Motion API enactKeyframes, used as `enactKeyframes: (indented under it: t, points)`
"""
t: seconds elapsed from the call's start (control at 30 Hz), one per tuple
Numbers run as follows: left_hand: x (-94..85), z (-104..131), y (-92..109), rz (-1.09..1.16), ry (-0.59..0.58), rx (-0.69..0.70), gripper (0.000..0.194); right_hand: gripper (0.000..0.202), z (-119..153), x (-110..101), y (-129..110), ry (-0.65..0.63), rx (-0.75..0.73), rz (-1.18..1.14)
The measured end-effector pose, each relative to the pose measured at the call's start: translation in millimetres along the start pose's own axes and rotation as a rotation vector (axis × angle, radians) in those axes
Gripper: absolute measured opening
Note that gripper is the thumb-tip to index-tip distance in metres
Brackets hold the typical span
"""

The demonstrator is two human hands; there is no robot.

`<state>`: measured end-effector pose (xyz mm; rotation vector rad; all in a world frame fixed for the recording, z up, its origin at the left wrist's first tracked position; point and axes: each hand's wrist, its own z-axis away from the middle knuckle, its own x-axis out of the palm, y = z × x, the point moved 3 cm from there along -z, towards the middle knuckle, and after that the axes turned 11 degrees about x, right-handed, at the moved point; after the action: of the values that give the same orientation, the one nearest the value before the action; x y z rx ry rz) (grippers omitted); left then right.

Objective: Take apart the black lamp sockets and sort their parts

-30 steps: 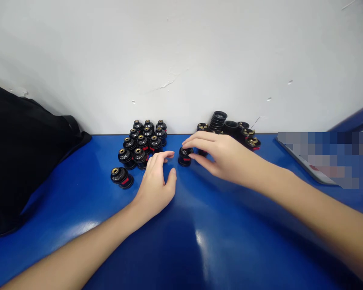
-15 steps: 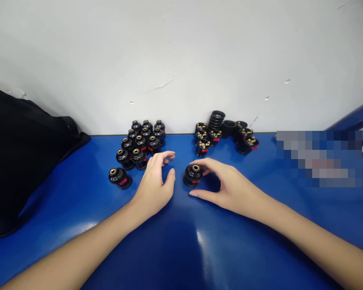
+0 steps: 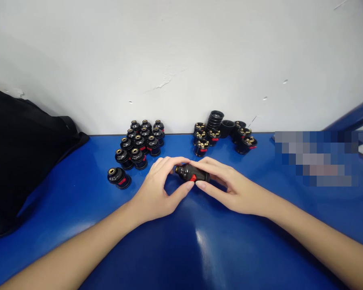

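Observation:
A black lamp holder [image 3: 186, 172] with a red switch and a brass neck lies on its side between my hands, its neck pointing left. My left hand [image 3: 159, 187] grips it around the red switch, thumb in front and fingers behind. On its wider right end, my right hand [image 3: 230, 183] closes with thumb and fingers. Left of my hands, another lamp holder [image 3: 119, 178] leans on the blue table [image 3: 157, 249]. Behind it stand several more assembled lamp holders [image 3: 138, 158] in a cluster, necks up.
Open socket bodies [image 3: 202, 148] with brass contacts stand at the back, with more socket bodies [image 3: 245, 145] farther right. Between them are a stack of black threaded rings [image 3: 215, 120] and a black cup [image 3: 228, 128]. Black cloth [image 3: 24, 153] covers the left side. A white wall [image 3: 181, 60] rises behind.
The lamp holder has gone from upright to lying on its side. Both hands have closed on it; before, the left was apart from it and the right was loosely around it.

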<state>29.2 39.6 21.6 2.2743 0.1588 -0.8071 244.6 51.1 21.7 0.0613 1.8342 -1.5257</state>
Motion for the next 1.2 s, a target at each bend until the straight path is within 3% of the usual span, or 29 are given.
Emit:
enactKeyframes:
  t: [0.17,0.37,0.47,0.67,0.77,0.9,1.0,1.13,1.2]
  points:
    - [1.4,1.9,-5.6,-0.026,-0.063,-0.096,0.032,0.044,-4.0,3.0,11.3,0.052,0.235,-0.360]
    - [1.1,0.4,2.9,-0.144,-0.217,0.022,0.026,0.039,-2.6,8.0,4.0,0.004,0.246,-0.431]
    - [0.2,-0.5,4.7,-0.142,-0.210,-0.011,0.021,0.035,0.2,8.1,-1.1,0.028,0.156,-0.384]
    - [2.9,1.0,1.2,-0.057,-0.178,-0.145,0.022,0.027,5.7,6.0,-7.2,0.205,-0.143,0.003]
    - [2.7,0.9,1.0,-0.050,-0.172,-0.125,0.020,0.046,3.7,6.6,-5.5,0.213,-0.069,0.014]
    - [2.6,1.0,0.6,-0.027,-0.167,-0.099,0.023,0.029,1.5,8.2,-4.1,0.105,0.105,-0.046]
    - [3.4,1.7,-0.7,-0.022,-0.155,-0.116,0.023,0.026,3.5,9.2,-6.0,0.088,0.056,-0.049]
    - [3.9,2.6,-2.3,-0.021,-0.150,-0.147,0.023,0.048,5.0,11.1,-4.9,0.087,0.011,-0.078]
    - [3.5,2.6,-2.5,-0.022,-0.155,-0.148,0.023,0.040,4.0,11.1,-3.3,0.077,0.054,-0.093]
